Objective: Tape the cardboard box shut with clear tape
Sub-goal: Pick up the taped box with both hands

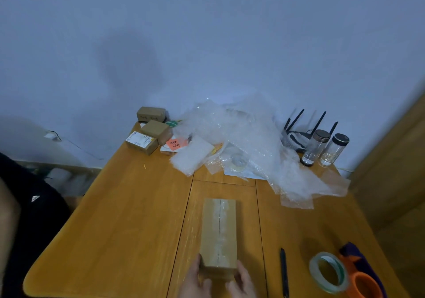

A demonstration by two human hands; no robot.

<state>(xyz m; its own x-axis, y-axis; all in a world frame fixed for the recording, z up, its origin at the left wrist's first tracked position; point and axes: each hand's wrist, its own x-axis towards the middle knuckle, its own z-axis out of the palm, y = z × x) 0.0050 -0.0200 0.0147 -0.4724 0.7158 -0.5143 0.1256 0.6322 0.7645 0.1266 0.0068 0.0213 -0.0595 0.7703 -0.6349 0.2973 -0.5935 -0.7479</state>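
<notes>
Cardboard box (219, 233) sits on the bench (128, 217), near the front edge, roughly centre, well apart from the clutter at the back.

Progress: looks mostly done. A strip of clear tape (219, 226) already runs down the top seam where the two flaps meet, far end to near end. It looks crinkled and cloudy in places, so adhesion is probably uneven. Can't tell if it wraps down over the end faces; the near end is partly covered by the hands, the far end is out of sight.

Hands: left hand (196, 279) and right hand (241, 279) cup the near end of the box, one at each corner, fingers curled against the sides. Neither holds a tool or a tape end. Reads as pressing or steadying the box, maybe smoothing the strip over the near edge.

Orientation: the box is long and narrow, lying flat, seam face up. Its long axis runs straight away from the person toward the wall, tilted very slightly. The taped seam follows that axis.

Left to do, my guess: press down the wrinkles and seal the ends if they are open.

Tape roll (328, 272) lies by an orange dispenser (364, 284) at front right, apart from the box. Black pen (284, 272) lies between them.
</notes>
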